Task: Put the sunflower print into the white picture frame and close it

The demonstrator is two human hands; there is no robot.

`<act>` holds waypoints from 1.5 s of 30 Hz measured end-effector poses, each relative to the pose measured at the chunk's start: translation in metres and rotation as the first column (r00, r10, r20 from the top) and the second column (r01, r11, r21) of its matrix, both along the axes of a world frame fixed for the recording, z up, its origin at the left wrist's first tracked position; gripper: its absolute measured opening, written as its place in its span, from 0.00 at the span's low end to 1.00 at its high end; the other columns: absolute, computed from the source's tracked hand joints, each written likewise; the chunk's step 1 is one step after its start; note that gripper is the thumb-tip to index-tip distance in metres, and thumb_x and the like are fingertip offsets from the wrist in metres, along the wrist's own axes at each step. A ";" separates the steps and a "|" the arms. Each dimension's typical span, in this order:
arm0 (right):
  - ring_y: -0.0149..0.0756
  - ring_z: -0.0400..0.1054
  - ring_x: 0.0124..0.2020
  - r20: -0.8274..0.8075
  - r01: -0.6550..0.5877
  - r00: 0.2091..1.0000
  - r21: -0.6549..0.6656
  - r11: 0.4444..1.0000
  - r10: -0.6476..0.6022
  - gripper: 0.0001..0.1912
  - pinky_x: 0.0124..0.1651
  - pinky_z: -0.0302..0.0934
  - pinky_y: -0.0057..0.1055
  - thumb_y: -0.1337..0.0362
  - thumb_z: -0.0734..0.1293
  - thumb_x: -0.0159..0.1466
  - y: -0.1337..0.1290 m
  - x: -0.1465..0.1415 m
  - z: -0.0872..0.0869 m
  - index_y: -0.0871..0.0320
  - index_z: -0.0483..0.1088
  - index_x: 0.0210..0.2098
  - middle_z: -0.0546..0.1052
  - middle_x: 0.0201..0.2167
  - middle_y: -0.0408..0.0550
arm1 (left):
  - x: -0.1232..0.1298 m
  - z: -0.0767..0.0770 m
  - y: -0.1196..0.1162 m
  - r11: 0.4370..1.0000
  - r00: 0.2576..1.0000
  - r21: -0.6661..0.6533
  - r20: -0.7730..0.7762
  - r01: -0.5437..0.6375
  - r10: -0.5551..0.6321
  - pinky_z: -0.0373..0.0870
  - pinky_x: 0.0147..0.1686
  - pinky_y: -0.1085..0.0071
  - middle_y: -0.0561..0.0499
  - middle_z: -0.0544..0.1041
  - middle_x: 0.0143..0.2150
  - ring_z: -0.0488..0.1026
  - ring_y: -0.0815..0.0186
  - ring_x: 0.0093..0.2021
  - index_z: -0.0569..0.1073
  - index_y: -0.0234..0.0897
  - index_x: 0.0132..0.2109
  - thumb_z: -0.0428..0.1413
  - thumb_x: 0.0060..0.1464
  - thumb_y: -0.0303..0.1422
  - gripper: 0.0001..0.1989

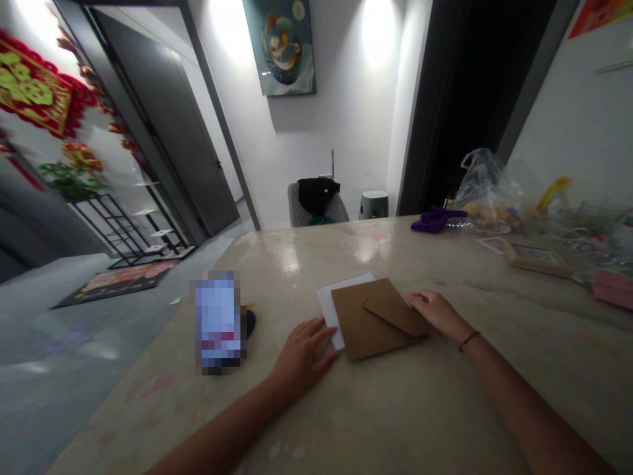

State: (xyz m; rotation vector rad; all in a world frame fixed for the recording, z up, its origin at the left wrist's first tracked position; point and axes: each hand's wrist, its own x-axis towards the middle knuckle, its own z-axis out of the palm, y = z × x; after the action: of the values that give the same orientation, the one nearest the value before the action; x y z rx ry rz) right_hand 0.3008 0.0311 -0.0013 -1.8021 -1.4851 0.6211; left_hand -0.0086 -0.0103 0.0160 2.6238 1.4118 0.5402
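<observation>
Left hand (302, 356) lies flat; right hand (430, 311) seemingly touches a kraft envelope (370, 320).

Your head-worn camera, looking forward and down, close above the stone tabletop (395, 422), your left hand (301, 356), right hand (430, 311) low in frame, far wall (356, 119) at top

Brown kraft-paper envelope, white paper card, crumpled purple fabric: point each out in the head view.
Brown kraft-paper envelope (359, 326): head view, on the flat body left of the flap.
White paper card (327, 309): head view, on the strip showing beyond the envelope's left edge.
Crumpled purple fabric (435, 220): head view, on the middle of the bunch.
</observation>
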 end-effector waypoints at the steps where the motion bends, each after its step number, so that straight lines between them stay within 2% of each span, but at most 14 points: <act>1: 0.40 0.72 0.37 -0.065 -0.015 0.998 -0.018 1.000 0.014 0.17 0.40 0.64 0.33 0.56 0.64 0.54 0.001 0.000 -0.002 0.62 0.73 0.37 0.78 0.35 0.53 | 0.000 0.000 0.000 1.000 1.000 -0.004 0.004 -0.001 0.001 0.62 0.52 0.53 0.45 0.68 0.55 0.64 0.55 0.55 0.69 0.45 0.51 0.53 0.51 0.42 0.20; 6: 0.38 0.73 0.34 -0.262 -0.063 0.963 0.004 0.998 0.062 0.11 0.38 0.65 0.33 0.67 0.67 0.50 0.003 -0.006 -0.003 0.60 0.74 0.33 0.79 0.32 0.51 | 0.001 0.000 0.000 1.000 1.000 0.006 0.016 -0.001 0.001 0.63 0.52 0.54 0.46 0.68 0.55 0.65 0.56 0.54 0.69 0.45 0.51 0.53 0.51 0.41 0.20; 10: 0.37 0.73 0.35 -0.373 -0.038 0.927 -0.015 0.999 0.029 0.13 0.40 0.66 0.35 0.66 0.65 0.52 0.004 0.003 -0.003 0.60 0.74 0.36 0.79 0.35 0.50 | 0.000 -0.001 0.001 1.000 1.000 -0.005 0.004 -0.015 0.015 0.63 0.52 0.55 0.45 0.69 0.55 0.65 0.57 0.54 0.70 0.44 0.50 0.55 0.49 0.40 0.20; 13: 0.38 0.72 0.38 -0.407 0.039 0.912 -0.011 0.999 -0.040 0.14 0.42 0.65 0.35 0.65 0.64 0.53 0.006 0.011 -0.003 0.61 0.73 0.39 0.78 0.37 0.50 | 0.000 -0.001 0.001 1.000 1.000 -0.004 0.009 0.007 -0.007 0.61 0.54 0.54 0.46 0.69 0.54 0.65 0.57 0.54 0.70 0.44 0.50 0.56 0.49 0.40 0.19; 17: 0.39 0.71 0.40 -0.375 0.108 0.924 0.069 0.992 -0.074 0.16 0.44 0.64 0.36 0.63 0.63 0.53 0.007 0.006 -0.004 0.62 0.73 0.40 0.77 0.39 0.51 | -0.001 -0.001 -0.001 0.996 0.996 -0.007 0.000 0.086 -0.086 0.57 0.56 0.52 0.46 0.70 0.53 0.65 0.58 0.54 0.70 0.45 0.49 0.55 0.49 0.42 0.19; 25: 0.38 0.71 0.40 -0.213 0.031 0.977 0.153 0.988 0.002 0.17 0.46 0.64 0.35 0.64 0.61 0.55 0.010 -0.015 -0.012 0.61 0.73 0.41 0.77 0.39 0.50 | -0.001 -0.001 -0.001 0.995 0.995 0.008 -0.005 0.097 -0.097 0.57 0.56 0.52 0.47 0.71 0.53 0.66 0.58 0.53 0.68 0.46 0.51 0.54 0.50 0.43 0.21; 29: 0.39 0.70 0.42 -0.130 0.029 0.991 0.140 0.990 -0.011 0.19 0.47 0.63 0.34 0.63 0.62 0.55 0.010 -0.018 -0.012 0.64 0.72 0.43 0.76 0.41 0.54 | 0.000 0.000 -0.003 0.995 0.995 0.009 0.013 0.096 -0.096 0.56 0.56 0.53 0.47 0.70 0.53 0.66 0.59 0.53 0.62 0.45 0.57 0.53 0.50 0.42 0.26; 33: 0.39 0.69 0.45 -0.078 -0.009 0.997 0.139 0.990 0.020 0.18 0.48 0.61 0.35 0.63 0.61 0.55 0.009 -0.026 -0.009 0.63 0.72 0.42 0.76 0.42 0.54 | 0.001 0.001 -0.003 0.995 0.995 0.001 0.004 0.098 -0.098 0.56 0.56 0.53 0.46 0.69 0.54 0.65 0.59 0.54 0.61 0.45 0.57 0.53 0.51 0.41 0.26; 38: 0.38 0.69 0.45 -0.071 -0.022 0.997 0.165 0.986 0.034 0.16 0.50 0.61 0.35 0.65 0.61 0.55 0.009 -0.030 -0.007 0.61 0.73 0.40 0.76 0.41 0.51 | 0.001 0.001 -0.002 0.995 0.995 0.000 -0.001 0.103 -0.103 0.57 0.55 0.52 0.46 0.69 0.54 0.65 0.58 0.54 0.63 0.45 0.56 0.52 0.52 0.42 0.24; 45: 0.38 0.70 0.44 -0.117 0.002 0.993 0.165 0.986 0.018 0.16 0.50 0.60 0.36 0.65 0.60 0.55 0.012 -0.016 -0.008 0.60 0.74 0.39 0.77 0.40 0.49 | -0.001 0.000 -0.003 0.995 0.994 -0.008 -0.016 0.104 -0.104 0.56 0.57 0.54 0.48 0.69 0.55 0.65 0.59 0.54 0.64 0.46 0.55 0.52 0.52 0.41 0.23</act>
State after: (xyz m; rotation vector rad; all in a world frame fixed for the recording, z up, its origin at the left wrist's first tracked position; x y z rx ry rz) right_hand 0.2847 0.0434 -0.0091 -1.6062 -1.4217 0.5803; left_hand -0.0092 -0.0128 0.0160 2.6839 1.2705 0.5015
